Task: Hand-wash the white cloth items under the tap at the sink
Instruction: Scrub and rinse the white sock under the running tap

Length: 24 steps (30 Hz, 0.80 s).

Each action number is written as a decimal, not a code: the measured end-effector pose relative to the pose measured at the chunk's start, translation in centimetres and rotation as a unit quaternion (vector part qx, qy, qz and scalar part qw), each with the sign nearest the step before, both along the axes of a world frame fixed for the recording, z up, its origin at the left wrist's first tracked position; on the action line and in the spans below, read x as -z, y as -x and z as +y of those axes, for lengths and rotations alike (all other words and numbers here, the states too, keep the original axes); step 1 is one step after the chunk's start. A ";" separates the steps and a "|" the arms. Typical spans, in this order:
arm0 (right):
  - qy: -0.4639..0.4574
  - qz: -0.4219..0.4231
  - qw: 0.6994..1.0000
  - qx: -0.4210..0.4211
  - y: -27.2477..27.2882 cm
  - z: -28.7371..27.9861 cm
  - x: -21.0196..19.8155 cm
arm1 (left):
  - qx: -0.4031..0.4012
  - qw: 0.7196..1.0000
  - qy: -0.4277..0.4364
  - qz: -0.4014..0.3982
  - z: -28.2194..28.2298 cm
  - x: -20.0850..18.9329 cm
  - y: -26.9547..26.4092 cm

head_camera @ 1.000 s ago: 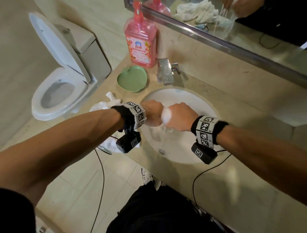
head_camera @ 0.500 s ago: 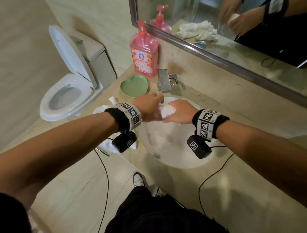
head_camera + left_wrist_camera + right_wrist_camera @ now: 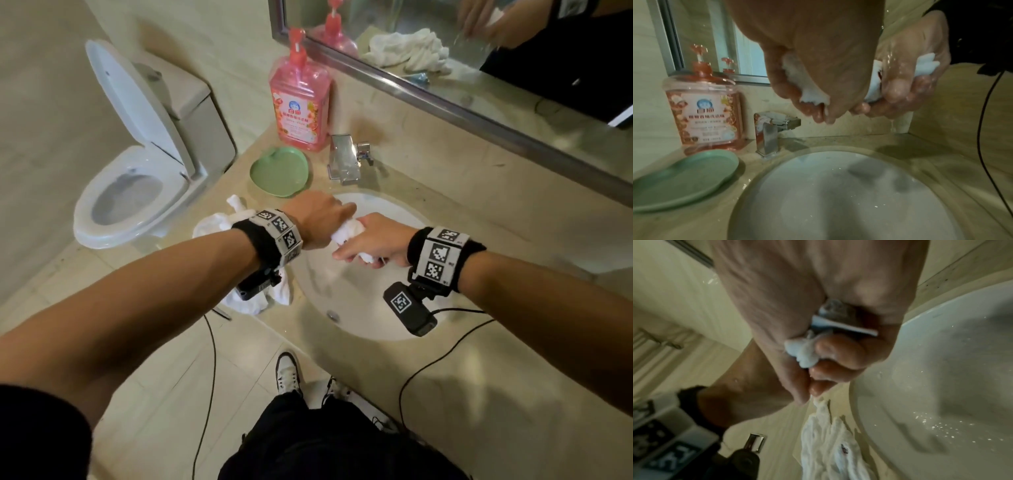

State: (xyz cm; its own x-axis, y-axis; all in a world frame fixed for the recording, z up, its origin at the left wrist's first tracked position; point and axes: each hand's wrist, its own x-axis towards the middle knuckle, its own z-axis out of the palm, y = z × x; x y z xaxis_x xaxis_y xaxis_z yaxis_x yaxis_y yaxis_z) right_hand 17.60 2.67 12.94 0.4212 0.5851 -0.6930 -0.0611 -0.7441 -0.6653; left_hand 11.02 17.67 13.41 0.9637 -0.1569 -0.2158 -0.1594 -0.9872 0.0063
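A person stands at a bathroom counter with both hands held together above a round white sink. The left hand has its fingers curled tightly round 1 end of a small wet white cloth. The right hand has its fingers wrapped round the other end, so the cloth is bunched into a short roll between the 2 fists, which nearly touch. In the left wrist view, white fabric pokes out between the wet, glistening fingers of the right hand, and a drip hangs below them. In the right wrist view, a tuft of the cloth squeezes out beside the curled fingers.

Just beyond the hands, a square chrome tap stands at the sink's far rim; whether water is running cannot be told. Beyond the left hand sit a green apple-shaped dish and, further back, a pink pump bottle against the wall. Beside and below the left wrist, a pile of white cloth items lies on the counter at the sink's edge. A mirror runs along the wall beyond the right hand. Past the left arm, a white toilet stands with its lid raised.
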 end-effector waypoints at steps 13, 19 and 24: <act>0.126 -0.317 0.908 -0.245 2.3 0.4 4.2 | -0.130 0.967 0.025 0.219 -3.1 3.3 0.6; 0.122 -0.339 0.901 -0.242 2.1 0.3 5.1 | -0.172 0.952 0.095 0.236 -2.8 4.6 0.7; 0.108 -0.365 0.890 -0.253 1.9 0.4 5.1 | -0.175 0.943 0.143 0.245 -2.3 5.4 0.6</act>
